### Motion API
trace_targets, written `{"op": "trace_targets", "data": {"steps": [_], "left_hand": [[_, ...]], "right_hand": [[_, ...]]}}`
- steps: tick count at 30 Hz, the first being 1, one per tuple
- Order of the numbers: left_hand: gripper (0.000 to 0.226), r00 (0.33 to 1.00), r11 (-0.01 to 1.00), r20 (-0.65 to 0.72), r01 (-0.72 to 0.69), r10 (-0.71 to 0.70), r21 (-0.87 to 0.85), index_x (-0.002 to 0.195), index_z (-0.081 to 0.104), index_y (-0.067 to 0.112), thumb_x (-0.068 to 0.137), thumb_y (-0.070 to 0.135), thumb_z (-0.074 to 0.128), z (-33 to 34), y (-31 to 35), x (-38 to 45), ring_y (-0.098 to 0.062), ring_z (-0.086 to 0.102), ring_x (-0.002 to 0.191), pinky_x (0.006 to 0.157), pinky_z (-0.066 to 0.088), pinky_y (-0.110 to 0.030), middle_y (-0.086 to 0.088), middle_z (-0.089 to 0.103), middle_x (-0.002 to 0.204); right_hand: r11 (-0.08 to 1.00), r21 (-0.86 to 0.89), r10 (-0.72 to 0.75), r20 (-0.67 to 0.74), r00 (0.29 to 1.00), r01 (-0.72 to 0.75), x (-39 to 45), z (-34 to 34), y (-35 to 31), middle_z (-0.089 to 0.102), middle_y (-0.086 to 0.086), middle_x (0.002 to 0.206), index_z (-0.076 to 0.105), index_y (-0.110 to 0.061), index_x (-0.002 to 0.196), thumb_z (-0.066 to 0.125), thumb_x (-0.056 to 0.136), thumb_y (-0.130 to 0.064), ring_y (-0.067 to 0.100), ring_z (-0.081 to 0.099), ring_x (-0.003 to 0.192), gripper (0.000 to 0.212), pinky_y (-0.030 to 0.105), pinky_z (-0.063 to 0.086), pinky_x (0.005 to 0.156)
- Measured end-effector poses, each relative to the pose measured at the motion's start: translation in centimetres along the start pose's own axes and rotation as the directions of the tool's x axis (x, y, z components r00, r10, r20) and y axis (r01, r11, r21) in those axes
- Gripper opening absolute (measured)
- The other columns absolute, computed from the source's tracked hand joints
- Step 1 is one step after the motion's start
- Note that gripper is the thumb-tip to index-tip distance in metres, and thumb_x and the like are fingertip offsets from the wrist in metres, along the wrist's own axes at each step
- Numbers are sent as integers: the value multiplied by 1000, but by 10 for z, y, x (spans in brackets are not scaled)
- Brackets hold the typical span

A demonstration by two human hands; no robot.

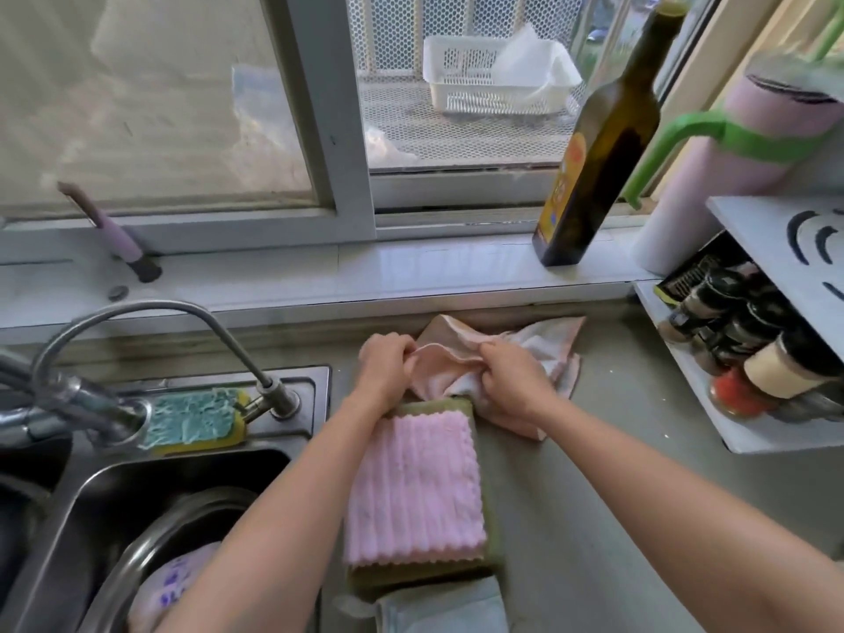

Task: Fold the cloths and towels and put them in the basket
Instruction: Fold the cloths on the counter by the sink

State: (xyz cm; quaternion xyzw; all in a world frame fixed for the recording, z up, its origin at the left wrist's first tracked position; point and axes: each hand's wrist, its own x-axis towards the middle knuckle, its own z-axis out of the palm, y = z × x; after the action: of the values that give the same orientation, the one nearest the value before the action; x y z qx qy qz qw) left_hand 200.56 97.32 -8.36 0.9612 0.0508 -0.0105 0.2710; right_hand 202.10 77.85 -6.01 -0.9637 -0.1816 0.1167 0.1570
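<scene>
While both hands work a crumpled peach cloth [461, 358] at the back of the bench [616, 450], two folded cloths sit stacked nearer.

Left hand [386, 367] and right hand [511, 379] each have fingers curled and clamped on the peach cloth's bunched edge. Folded pink ribbed cloth [413, 488] lies atop a green cloth [429, 573], just right of the sink [150, 491]. White basket [484, 79] stands outside the window, well apart.

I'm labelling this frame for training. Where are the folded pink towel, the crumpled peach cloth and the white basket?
folded pink towel [413, 488]: head view, middle of its ribbed top.
crumpled peach cloth [450, 342]: head view, fold between the hands.
white basket [466, 91]: head view, front perforated wall.
</scene>
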Motion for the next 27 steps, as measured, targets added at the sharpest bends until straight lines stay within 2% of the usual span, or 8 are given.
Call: {"op": "trace_targets", "data": {"steps": [3,6,8,14,17,20,23,27], "left_hand": [[10,988,960,-94,-140,120,-243,89,62,7,90,12,54,-25,31,-14,-28,56,79,68,36,-32,-7,65,83],[12,950,901,-204,-293,237,-319,94,62,12,89,13,51,-51,76,-38,-18,52,71,66,39,-30,-1,62,79],[16,924,866,-244,-366,295,-340,96,62,14,88,17,49,-66,109,-57,-11,48,64,63,39,-29,3,60,75],[17,825,784,-184,-565,534,-257,98,65,20,94,27,50,-79,210,-113,-18,62,73,64,49,-30,0,68,82],[15,771,737,8,-605,636,-302,80,60,21,93,28,59,-62,249,-141,-7,55,65,61,46,-25,9,61,73],[32,672,774,383,-559,634,-298,66,49,20,84,34,70,-39,272,-168,-5,35,54,51,26,-19,10,41,61],[17,601,862,684,-500,414,-82,82,61,23,79,33,74,-12,281,-187,-8,49,66,50,32,-15,10,54,70],[35,666,818,728,-505,166,275,105,67,3,85,31,68,6,291,-197,-20,50,74,59,39,-24,-4,56,86]], "right_hand": [[944,331,33,-144,989,16,-21,-14,3,63,7,104,67,-11,110,33,71,-13,27,56,101,52,21,34,78],[865,502,130,-232,964,4,-58,-40,2,59,3,75,59,-11,74,36,75,-4,18,51,74,24,25,29,59],[803,595,160,-259,953,27,-90,-59,8,50,7,63,46,-5,66,34,71,-14,16,43,63,16,30,29,57],[782,622,53,-116,992,31,-214,-117,51,39,-6,62,44,-17,63,58,87,-50,7,36,57,43,26,26,56],[843,537,100,-213,972,31,-269,-135,86,35,-14,52,38,-23,49,67,87,-18,1,31,49,48,22,20,50],[862,506,198,-319,927,-10,-319,-144,124,42,-6,53,45,-15,52,61,88,-4,2,34,50,40,22,23,50],[896,425,254,-256,933,-128,-360,-143,155,63,-1,67,65,-13,69,58,87,-9,6,53,62,20,26,37,58],[916,307,304,-105,947,-260,-392,-131,187,65,-3,70,66,-20,71,60,79,-33,13,59,69,16,35,46,65]]}}
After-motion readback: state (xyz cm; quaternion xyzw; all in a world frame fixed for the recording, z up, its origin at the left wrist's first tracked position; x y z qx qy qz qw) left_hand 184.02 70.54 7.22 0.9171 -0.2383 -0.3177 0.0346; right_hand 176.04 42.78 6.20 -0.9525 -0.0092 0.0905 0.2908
